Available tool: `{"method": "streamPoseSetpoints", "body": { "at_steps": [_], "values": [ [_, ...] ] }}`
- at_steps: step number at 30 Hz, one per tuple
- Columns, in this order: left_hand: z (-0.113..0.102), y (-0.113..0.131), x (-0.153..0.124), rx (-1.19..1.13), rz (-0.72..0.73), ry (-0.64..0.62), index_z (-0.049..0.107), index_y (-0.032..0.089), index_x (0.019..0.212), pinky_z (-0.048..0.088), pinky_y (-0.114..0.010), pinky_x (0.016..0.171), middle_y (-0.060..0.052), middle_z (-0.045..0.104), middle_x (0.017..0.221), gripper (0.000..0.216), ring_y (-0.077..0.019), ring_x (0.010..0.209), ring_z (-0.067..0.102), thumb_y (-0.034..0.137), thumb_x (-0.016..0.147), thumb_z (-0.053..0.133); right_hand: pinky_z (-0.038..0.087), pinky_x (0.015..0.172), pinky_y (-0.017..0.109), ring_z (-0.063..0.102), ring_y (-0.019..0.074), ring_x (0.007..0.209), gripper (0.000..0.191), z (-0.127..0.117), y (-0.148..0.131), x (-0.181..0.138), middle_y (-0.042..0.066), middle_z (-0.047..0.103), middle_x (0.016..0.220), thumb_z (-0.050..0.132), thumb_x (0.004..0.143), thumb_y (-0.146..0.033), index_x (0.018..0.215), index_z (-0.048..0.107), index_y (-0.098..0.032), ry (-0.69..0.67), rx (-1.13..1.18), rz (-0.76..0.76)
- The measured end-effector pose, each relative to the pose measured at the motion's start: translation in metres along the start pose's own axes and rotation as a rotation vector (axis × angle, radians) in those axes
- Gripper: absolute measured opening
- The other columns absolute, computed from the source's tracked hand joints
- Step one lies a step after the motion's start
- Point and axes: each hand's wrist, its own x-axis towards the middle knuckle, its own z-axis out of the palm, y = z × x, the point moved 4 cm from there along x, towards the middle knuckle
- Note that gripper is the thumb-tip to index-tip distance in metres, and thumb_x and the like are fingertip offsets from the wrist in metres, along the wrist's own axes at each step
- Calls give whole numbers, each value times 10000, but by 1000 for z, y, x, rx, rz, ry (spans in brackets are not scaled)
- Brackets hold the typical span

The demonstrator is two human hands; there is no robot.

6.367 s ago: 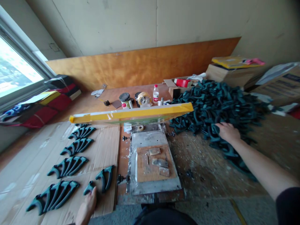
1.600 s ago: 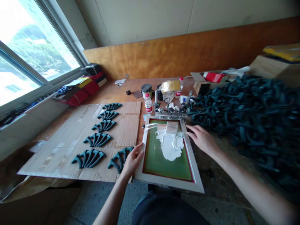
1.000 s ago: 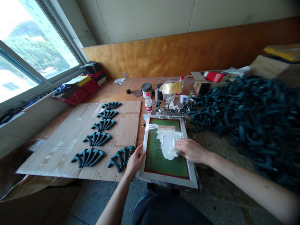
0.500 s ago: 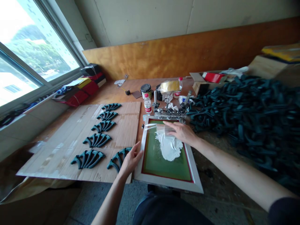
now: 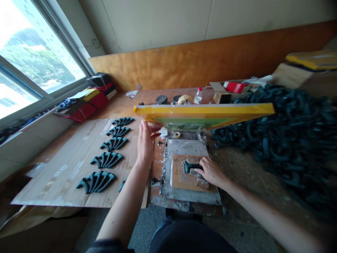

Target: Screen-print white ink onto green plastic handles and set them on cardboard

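Observation:
A screen-printing frame (image 5: pixel 205 111), its near edge wrapped in yellow tape, is tilted up over the metal base plate (image 5: pixel 184 146). My left hand (image 5: pixel 145 142) is at the frame's left end, fingers bent beneath the edge and holding it up. On the plate lies a wooden jig board (image 5: pixel 177 175) with small blocks. A dark green plastic handle part (image 5: pixel 190 166) sits on these blocks. My right hand (image 5: pixel 210 170) has its fingers closed around the right end of that part. The screen's upper face is hidden from view.
Fanned groups of dark green parts (image 5: pixel 107 160) lie on a cardboard sheet (image 5: pixel 63 168) at left. A large heap of similar parts (image 5: pixel 279 144) fills the right side. Behind the frame stand a bottle (image 5: pixel 198 95) and a lidded can (image 5: pixel 161 99).
The frame has swung up from lying flat, uncovering the plate and jig. My left hand rose with its edge. My right hand has left the screen and taken hold of the part below.

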Motion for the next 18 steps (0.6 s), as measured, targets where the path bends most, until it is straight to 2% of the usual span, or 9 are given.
{"method": "streamPoseSetpoints", "body": {
  "at_steps": [1, 3, 5, 7, 10, 11, 13, 16, 18],
  "values": [
    [0, -15, -14, -10, -73, 20, 505, 159, 1202, 513, -305, 747, -98, 702, 970, 599, -191, 904, 668, 645, 887, 355, 469, 751, 295, 611, 215, 841, 174, 5, -7, -2, 90, 645, 851, 652, 844, -305, 797, 588, -151, -41, 16, 48],
    [3, -59, -59, -18, -388, -49, 541, 123, 1153, 518, -309, 680, -149, 709, 979, 666, -231, 863, 680, 691, 813, 458, 464, 729, 291, 608, 204, 810, 113, 5, -22, -6, 83, 637, 821, 566, 900, -236, 821, 560, -154, -70, 61, 151],
    [12, -110, -122, -3, -893, -325, 582, 109, 1127, 530, -350, 643, -207, 700, 1039, 743, -306, 902, 682, 717, 701, 591, 466, 736, 309, 599, 212, 828, 110, -2, -46, -12, 84, 630, 836, 508, 932, -242, 880, 551, -155, -8, 94, 169],
    [13, -139, -165, -102, -981, -332, 595, 153, 1121, 543, -366, 697, -190, 675, 1142, 693, -307, 992, 665, 725, 734, 547, 460, 808, 344, 575, 226, 898, 101, -9, -78, -19, 93, 621, 898, 498, 932, -242, 924, 551, -156, 71, 129, 24],
    [-6, -159, -181, -176, -911, -146, 608, 157, 1005, 548, -340, 696, -166, 688, 1114, 562, -275, 961, 682, 665, 771, 554, 441, 868, 339, 542, 204, 952, 110, -13, -100, -24, 70, 616, 973, 487, 928, -204, 982, 578, -175, 62, 194, -353],
    [-21, -162, -177, -141, -885, -68, 604, 153, 976, 547, -323, 664, -161, 700, 1079, 531, -262, 911, 696, 642, 770, 572, 438, 869, 330, 535, 193, 963, 146, -16, -88, -24, 61, 618, 991, 470, 928, -174, 1007, 592, -183, 49, 191, -412],
    [-66, -163, -161, -17, -824, 90, 594, 156, 956, 541, -296, 614, -144, 714, 1030, 494, -237, 821, 712, 614, 773, 584, 434, 862, 328, 528, 189, 986, 250, -25, -31, -20, 62, 628, 1012, 431, 907, -98, 1034, 625, -191, 51, 120, -362],
    [-151, -163, -142, 228, -721, 314, 576, 159, 959, 549, -296, 615, -128, 727, 977, 476, -217, 775, 719, 608, 828, 490, 432, 799, 358, 552, 211, 936, 331, -45, 108, -28, 117, 653, 949, 392, 842, -38, 917, 693, -155, 58, -63, -76],
    [-202, -164, -142, 512, -730, 387, 556, 151, 979, 558, -311, 618, -129, 734, 912, 499, -213, 750, 723, 591, 888, 337, 415, 721, 384, 583, 219, 854, 400, -56, 198, -46, 169, 666, 863, 346, 872, -94, 764, 726, -160, 90, -107, 95]
  ]
}}
